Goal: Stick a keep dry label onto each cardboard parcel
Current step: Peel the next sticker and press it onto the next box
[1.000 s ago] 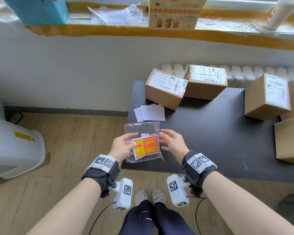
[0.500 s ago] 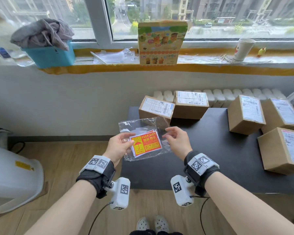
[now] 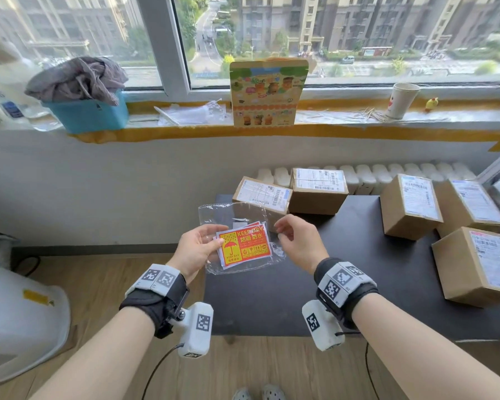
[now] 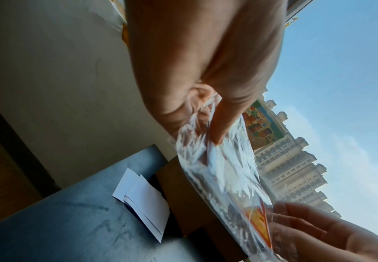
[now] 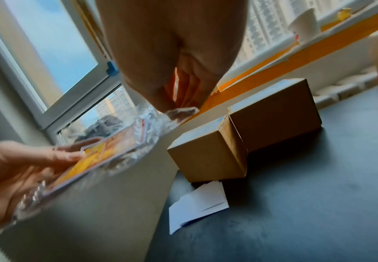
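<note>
A clear plastic bag (image 3: 237, 216) holds a small stack of red and yellow keep dry labels (image 3: 244, 248). I hold it in the air over the near left corner of the black table (image 3: 344, 255). My left hand (image 3: 211, 241) pinches the bag's left side, thumb on top (image 4: 219, 127). My right hand (image 3: 283, 229) pinches the plastic at its right edge (image 5: 178, 111). Several cardboard parcels with white shipping slips stand on the table: two at the back left (image 3: 261, 194) (image 3: 318, 190) and three at the right (image 3: 410, 206) (image 3: 471, 203) (image 3: 474, 264).
A few white paper slips (image 5: 199, 202) lie on the table in front of the left parcel (image 5: 208, 152). A radiator (image 3: 387, 174) runs behind the table. The windowsill carries a blue bin (image 3: 90, 111), a printed carton (image 3: 267, 90) and a paper cup (image 3: 401, 99). A white appliance (image 3: 18, 313) stands on the floor at left.
Both hands have raised the bag from near the table's front edge. My right hand has gone from lying beside the bag to pinching its right edge. My view has tilted up to the window.
</note>
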Demonstrator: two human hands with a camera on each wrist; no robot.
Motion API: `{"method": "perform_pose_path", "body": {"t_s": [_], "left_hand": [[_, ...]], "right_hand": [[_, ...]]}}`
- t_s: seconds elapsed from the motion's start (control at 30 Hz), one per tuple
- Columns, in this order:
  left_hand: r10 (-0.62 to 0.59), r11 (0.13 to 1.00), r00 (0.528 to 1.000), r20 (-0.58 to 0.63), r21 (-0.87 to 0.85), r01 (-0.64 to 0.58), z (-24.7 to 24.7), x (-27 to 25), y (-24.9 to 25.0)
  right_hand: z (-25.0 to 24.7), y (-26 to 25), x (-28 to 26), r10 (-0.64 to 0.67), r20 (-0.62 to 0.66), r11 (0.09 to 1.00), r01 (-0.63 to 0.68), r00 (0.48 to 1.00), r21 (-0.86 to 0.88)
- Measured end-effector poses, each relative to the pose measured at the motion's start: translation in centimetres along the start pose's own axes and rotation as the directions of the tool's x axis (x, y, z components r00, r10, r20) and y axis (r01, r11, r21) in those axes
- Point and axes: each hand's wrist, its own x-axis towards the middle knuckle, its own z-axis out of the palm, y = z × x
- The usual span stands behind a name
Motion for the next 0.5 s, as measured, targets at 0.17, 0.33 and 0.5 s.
{"method": "perform_pose_path", "body": {"t_s": [0.17, 0.33, 0.5], "left_hand": [[0.009, 1.000, 1.000, 0.021, 0.002, -0.009, -0.04, -0.01, 0.25], [0.000, 1.000, 1.000, 0.031, -0.016, 0.001, 0.11, -0.12, 0.24], [-0.004, 0.999, 0.999, 0.041, -0.032, 0.005, 0.36, -0.16, 0.35]], "right_hand": [[-0.17, -0.31, 0.23, 0.208, 0.194, 0.850, -0.275, 0.959, 0.450], [-0.69, -0.78, -0.19, 0.211, 0.322, 0.710, -0.371, 0.923, 0.598], [-0.84, -0.57, -0.58, 0.175, 0.319, 0.751, -0.336, 0.931, 0.569]]}}
